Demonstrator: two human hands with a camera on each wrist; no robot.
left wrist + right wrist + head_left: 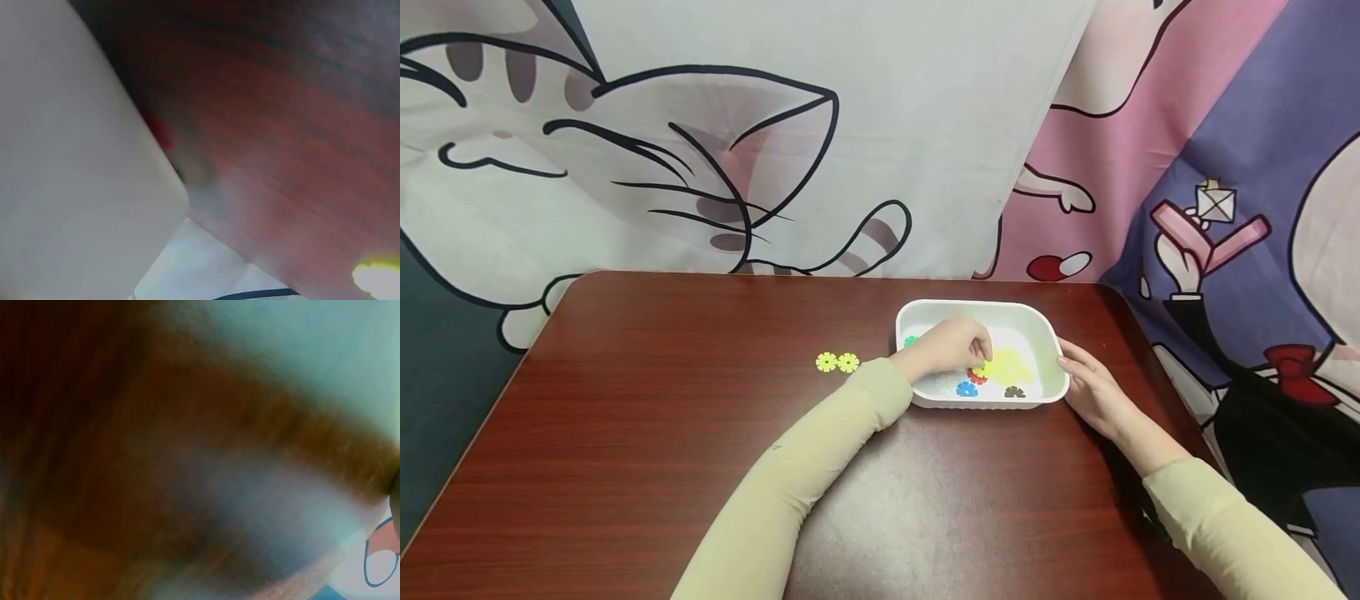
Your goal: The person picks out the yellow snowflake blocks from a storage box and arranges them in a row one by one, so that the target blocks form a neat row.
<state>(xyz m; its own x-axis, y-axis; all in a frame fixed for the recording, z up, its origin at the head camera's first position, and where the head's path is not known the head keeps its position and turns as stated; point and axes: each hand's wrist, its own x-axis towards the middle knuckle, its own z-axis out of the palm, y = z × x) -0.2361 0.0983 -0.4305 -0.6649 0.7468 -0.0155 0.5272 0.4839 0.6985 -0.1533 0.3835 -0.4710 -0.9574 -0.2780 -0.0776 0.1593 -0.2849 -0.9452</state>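
A white tray [1048,375] stands on the brown table, holding small flower-shaped discs. My left hand [951,343] reaches over its left side, fingers bent downward near the yellow discs [1011,368]. Just under the fingertips a yellow disc overlaps a red disc [976,378]; I cannot tell whether the fingers hold one. My right hand [1093,387] grips the tray's right end, with a fingertip over the rim. A blue disc [967,389], a dark disc [1015,392] and a green disc [912,341] also lie in the tray. The tray wall [81,175] fills the left wrist view's left side.
Two yellow flower discs [837,362] lie side by side on the table [685,433], left of the tray. Cloth with cartoon drawings [925,150] hangs behind the table's back edge and continues on the right. The right wrist view is mostly blurred.
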